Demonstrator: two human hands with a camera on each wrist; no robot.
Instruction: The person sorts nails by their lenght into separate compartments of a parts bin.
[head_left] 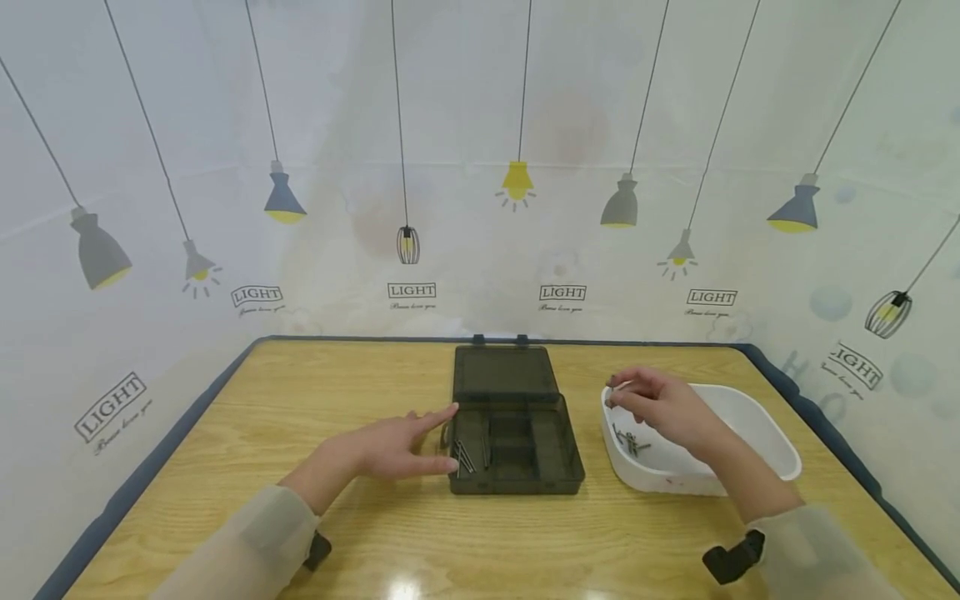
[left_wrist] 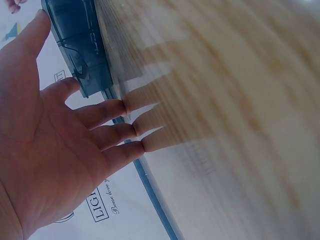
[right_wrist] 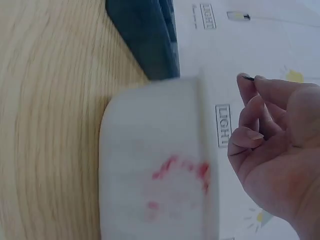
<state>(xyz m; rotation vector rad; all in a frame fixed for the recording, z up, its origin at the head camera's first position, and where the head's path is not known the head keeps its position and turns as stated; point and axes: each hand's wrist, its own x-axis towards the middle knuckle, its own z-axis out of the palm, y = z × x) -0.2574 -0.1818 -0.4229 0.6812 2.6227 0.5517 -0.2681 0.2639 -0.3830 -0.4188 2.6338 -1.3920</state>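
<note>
A dark see-through compartment box (head_left: 555,483) lies on the table with its lid (head_left: 504,372) swung back. Several thin metal screws (head_left: 465,457) lie in its left compartment. My left hand (head_left: 390,446) is at the box's left side, fingers extended, thumb and index fingertip right at its edge. Over the left rim of a white tub (head_left: 772,433), my right hand (head_left: 667,408) pinches a small dark metal piece (right_wrist: 248,78) between thumb and index finger, mostly hidden by the fingertips. More small screws (head_left: 632,442) lie in the tub's left part.
The wooden table (head_left: 337,533) has a dark blue border (head_left: 180,425) along its sides and back. Behind it hangs a white backdrop (head_left: 465,100) printed with lamps. Red marks (right_wrist: 175,167) show on the tub's outer wall.
</note>
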